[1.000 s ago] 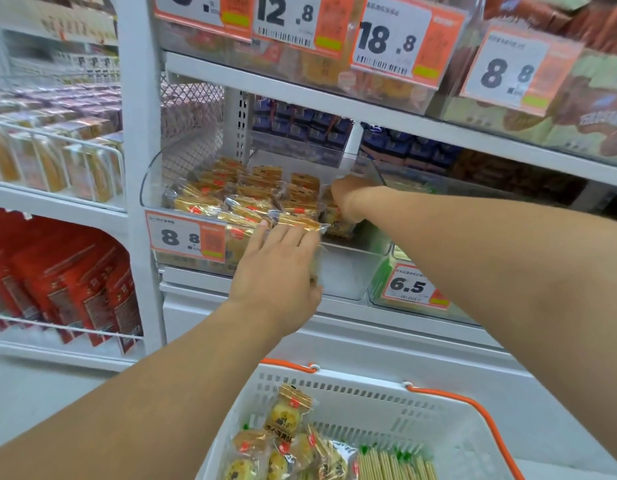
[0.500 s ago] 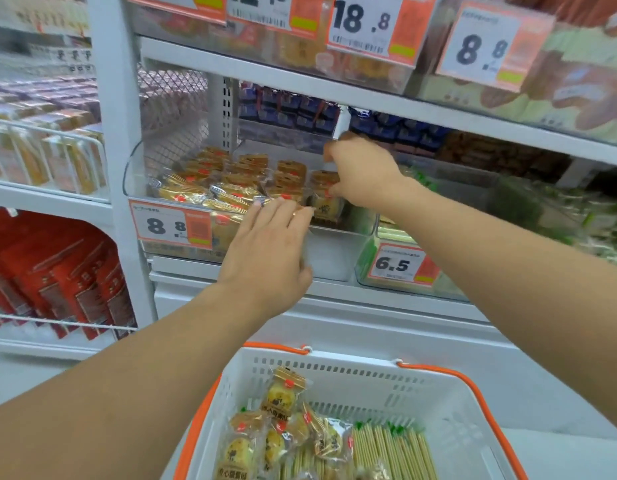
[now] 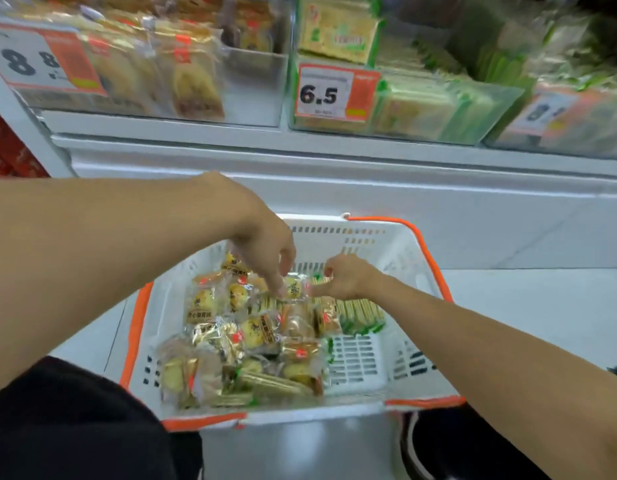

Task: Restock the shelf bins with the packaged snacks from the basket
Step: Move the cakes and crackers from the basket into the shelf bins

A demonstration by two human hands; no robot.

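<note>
I see both hands, left (image 3: 265,251) and right (image 3: 341,277), fingers curled, pinching one pastry packet (image 3: 295,288) in the far part of the one basket (image 3: 397,405); packets uncountable.

Both forearms are bare, with no sleeves in view. Black clothing (image 3: 68,427) fills the lower left of the frame, and a dark shoe with a white edge (image 3: 412,445) shows at lower right.

- White shelf (image 3: 203,124): carries clear bins side by side.
- Left bin (image 3: 258,88): gold-wrapped snacks, "8.8" tag.
- Middle bin (image 3: 490,109): green-edged packets, "6.5" tag.
- Floor (image 3: 542,306): carries the white, orange-rimmed basket (image 3: 421,258).
</note>
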